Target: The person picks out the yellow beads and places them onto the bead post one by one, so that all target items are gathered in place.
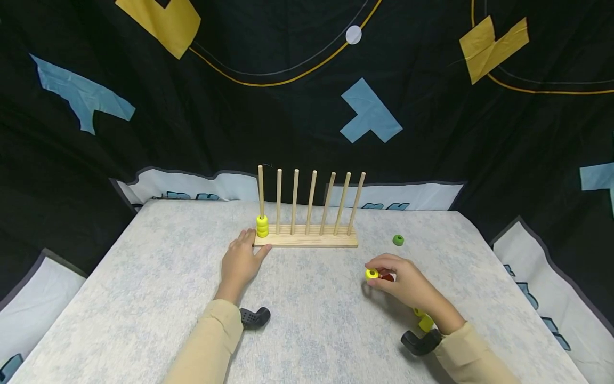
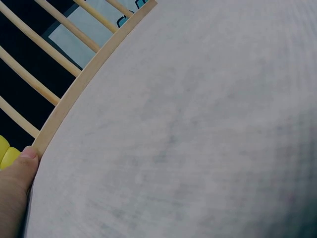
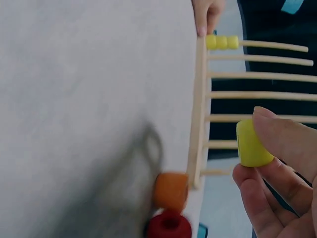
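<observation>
This looks like the carrying step: a yellow bead (image 1: pixel 371 274) is up for a stick. The next move likely calls for lifting it over the left stick (image 1: pixel 261 192), hole lined up, above the three yellow beads (image 1: pixel 262 226). Low and right of the middle, the right hand (image 1: pixel 406 278) pinches it at the fingertips, just a bead's width apart. Left of the middle, the left hand (image 1: pixel 239 262) grips the corner of the wooden stand (image 1: pixel 309 242), thumb in front.

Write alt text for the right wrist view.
A right hand pinches a yellow bead in front of a wooden peg rack shown sideways. A left hand holds the rack's far end, beside three yellow beads on one peg; an orange bead and a red bead lie on the table.
</observation>
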`<control>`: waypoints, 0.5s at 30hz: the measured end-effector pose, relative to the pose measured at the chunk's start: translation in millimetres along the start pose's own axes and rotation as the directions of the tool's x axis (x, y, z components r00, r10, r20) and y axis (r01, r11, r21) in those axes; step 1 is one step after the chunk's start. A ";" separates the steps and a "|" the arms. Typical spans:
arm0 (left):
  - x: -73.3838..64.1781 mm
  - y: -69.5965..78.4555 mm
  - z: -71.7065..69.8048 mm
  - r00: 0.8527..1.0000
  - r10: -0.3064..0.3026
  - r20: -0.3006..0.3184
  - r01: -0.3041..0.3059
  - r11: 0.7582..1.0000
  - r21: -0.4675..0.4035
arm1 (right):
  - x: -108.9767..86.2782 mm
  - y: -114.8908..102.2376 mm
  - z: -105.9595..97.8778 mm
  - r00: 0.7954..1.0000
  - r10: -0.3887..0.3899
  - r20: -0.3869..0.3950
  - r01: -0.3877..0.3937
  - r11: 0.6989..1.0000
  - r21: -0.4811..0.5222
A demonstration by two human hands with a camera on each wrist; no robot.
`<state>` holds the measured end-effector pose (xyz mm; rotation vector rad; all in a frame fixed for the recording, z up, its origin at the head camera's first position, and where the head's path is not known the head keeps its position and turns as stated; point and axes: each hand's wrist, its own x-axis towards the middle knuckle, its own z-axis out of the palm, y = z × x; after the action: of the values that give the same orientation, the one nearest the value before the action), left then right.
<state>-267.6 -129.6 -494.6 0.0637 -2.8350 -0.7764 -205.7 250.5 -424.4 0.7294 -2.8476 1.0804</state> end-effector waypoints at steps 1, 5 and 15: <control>-0.1 0.0 -0.3 1.000 0.000 0.001 0.000 1.000 0.003 | 3.0 -2.3 1.3 1.000 -0.007 -0.005 0.007 1.000 0.009; 0.9 -0.9 -0.3 1.000 0.003 0.001 -0.003 1.000 0.001 | 15.5 -12.8 6.3 0.997 -0.064 -0.030 0.065 0.998 0.026; 0.6 -0.3 -0.2 1.000 0.000 0.000 0.000 1.000 -0.005 | 47.4 -40.3 16.8 0.995 -0.072 -0.062 0.076 0.995 0.061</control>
<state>-268.2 -130.1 -494.4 0.0633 -2.8328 -0.7837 -228.3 193.6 -403.9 0.7849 -2.7251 1.1662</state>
